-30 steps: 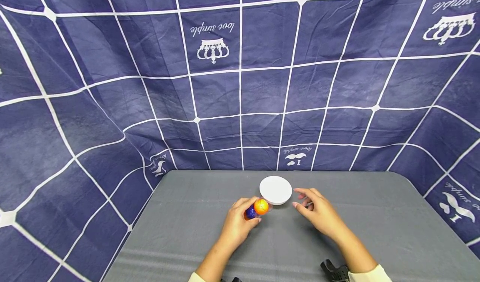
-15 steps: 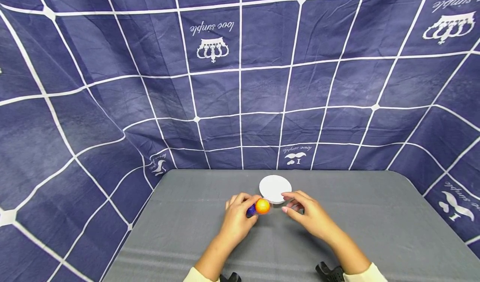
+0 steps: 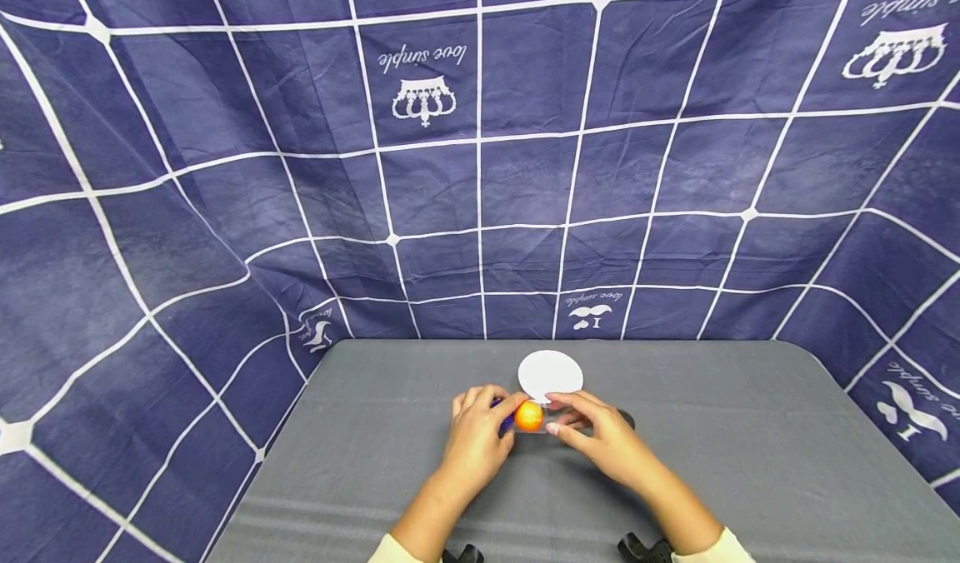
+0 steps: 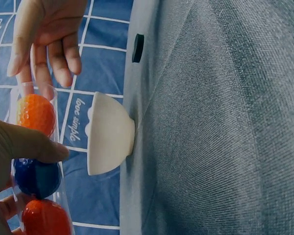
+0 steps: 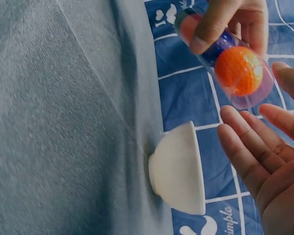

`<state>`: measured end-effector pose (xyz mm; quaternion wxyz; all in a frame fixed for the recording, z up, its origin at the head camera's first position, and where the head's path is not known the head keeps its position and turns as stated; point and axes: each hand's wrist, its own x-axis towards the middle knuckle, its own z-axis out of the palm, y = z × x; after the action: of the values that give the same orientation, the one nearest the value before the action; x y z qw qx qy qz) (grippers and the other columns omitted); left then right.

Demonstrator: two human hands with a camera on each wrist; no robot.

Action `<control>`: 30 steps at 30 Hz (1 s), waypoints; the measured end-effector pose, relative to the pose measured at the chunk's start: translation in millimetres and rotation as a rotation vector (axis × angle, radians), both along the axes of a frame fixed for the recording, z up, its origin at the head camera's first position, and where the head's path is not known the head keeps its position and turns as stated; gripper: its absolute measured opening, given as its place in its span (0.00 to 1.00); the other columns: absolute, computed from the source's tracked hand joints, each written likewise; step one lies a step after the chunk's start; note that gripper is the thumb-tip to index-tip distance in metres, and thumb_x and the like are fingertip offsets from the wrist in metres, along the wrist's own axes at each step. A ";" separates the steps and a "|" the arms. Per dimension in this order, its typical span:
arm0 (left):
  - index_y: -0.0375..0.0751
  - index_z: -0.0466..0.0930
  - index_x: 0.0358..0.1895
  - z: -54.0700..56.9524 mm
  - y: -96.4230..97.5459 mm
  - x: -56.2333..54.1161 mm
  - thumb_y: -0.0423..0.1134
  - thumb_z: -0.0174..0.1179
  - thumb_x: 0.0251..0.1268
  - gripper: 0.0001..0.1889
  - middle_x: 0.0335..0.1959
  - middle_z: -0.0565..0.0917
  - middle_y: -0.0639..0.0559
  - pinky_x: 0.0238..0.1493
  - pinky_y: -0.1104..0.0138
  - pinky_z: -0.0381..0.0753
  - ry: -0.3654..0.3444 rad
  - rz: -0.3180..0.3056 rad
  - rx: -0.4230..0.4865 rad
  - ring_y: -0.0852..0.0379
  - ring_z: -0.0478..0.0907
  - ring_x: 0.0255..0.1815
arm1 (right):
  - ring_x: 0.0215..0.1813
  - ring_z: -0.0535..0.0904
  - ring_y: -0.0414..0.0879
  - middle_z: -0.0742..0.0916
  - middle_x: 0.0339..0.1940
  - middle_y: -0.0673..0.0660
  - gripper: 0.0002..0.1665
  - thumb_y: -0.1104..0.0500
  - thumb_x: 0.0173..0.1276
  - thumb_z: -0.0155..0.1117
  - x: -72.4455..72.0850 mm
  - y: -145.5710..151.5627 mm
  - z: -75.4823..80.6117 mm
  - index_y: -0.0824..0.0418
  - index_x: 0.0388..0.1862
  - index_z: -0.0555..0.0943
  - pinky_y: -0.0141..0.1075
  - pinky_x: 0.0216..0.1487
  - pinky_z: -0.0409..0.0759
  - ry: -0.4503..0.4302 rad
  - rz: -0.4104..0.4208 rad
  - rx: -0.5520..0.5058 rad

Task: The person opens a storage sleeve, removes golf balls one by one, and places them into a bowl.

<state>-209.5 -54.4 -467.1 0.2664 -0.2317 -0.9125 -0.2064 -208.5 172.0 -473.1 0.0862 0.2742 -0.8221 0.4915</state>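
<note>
My left hand (image 3: pixel 474 436) grips a clear plastic tube (image 5: pixel 248 101) of dimpled golf balls, held level above the table. An orange ball (image 3: pixel 528 416) sits at the tube's right end, with a blue ball (image 4: pixel 37 177) and a red ball (image 4: pixel 46 218) behind it. My left thumb lies across the tube between orange and blue. At the orange end, my right hand (image 3: pixel 603 438) has its fingers spread and loosely bent, fingertips right at the tube's rim. Just beyond both hands a white bowl (image 3: pixel 550 373) stands upright; in the right wrist view the bowl (image 5: pixel 179 169) shows from the side.
A grey cloth covers the table (image 3: pixel 360 463). Flat on it, right of my right hand, lies a small dark disc (image 3: pixel 627 419), partly hidden. A blue curtain (image 3: pixel 525 180) with white lines hangs behind the table and along its sides.
My right hand has moved left to the tube's orange end, uncovering the dark disc. My left hand has turned the tube slightly; the bowl stays in place.
</note>
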 end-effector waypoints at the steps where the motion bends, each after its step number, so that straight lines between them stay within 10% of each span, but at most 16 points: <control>1: 0.59 0.85 0.53 0.2 0.2 0.1 0.32 0.79 0.39 0.32 0.44 0.82 0.58 0.57 0.55 0.68 0.014 0.003 -0.007 0.53 0.77 0.51 | 0.45 0.86 0.37 0.86 0.54 0.58 0.25 0.56 0.69 0.70 0.4 -1.4 -0.3 0.62 0.63 0.79 0.32 0.48 0.85 -0.002 0.011 -0.017; 30: 0.60 0.86 0.50 -1.3 2.7 -1.0 0.25 0.71 0.36 0.33 0.45 0.82 0.54 0.66 0.46 0.66 0.230 0.037 -0.155 0.49 0.76 0.53 | 0.51 0.86 0.34 0.81 0.61 0.69 0.27 0.59 0.69 0.68 1.8 -11.9 -16.4 0.64 0.65 0.76 0.28 0.50 0.83 -0.313 0.058 -0.229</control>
<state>-210.5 -51.8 -468.4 0.3541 -0.2567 -0.8934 -0.1023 -206.7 160.0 -489.5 -0.0260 0.2062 -0.7558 0.6209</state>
